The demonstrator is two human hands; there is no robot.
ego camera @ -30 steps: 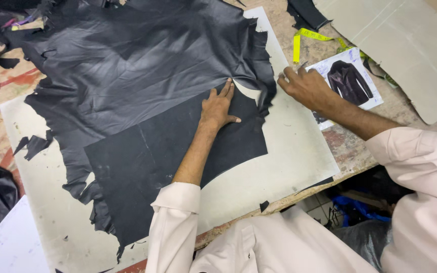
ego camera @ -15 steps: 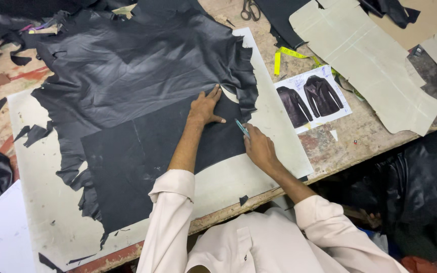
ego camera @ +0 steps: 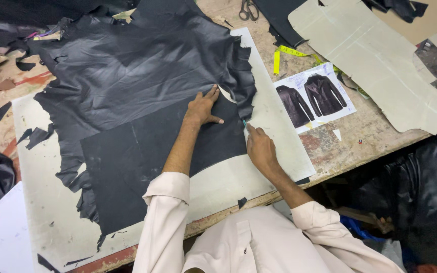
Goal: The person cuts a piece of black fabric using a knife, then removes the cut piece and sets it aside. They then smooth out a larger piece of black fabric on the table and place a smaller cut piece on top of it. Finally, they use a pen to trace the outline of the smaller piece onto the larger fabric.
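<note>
Here, the left hand [ego camera: 203, 107] lies flat, fingers spread, on a dark pattern [ego camera: 142, 167], which rests on top of the black leather hide [ego camera: 127, 71]. The right hand [ego camera: 260, 146] is closed around a thin blade [ego camera: 245, 123], with its tip at the pattern's right edge, just beside the hide's ragged border. Hide and pattern both lie on a pale cutting board [ego camera: 274, 131], which juts out past the hide to the right and toward the person. Right of the board a printed sheet [ego camera: 312, 96] showing two dark jackets lies on the worn table [ego camera: 365, 136]. Beyond the sheet, a yellow tape [ego camera: 284, 54] curls near the board's far corner, with scissors [ego camera: 248, 9] further off. A large beige card piece [ego camera: 375, 55] spreads over the table right of the sheet.
</note>
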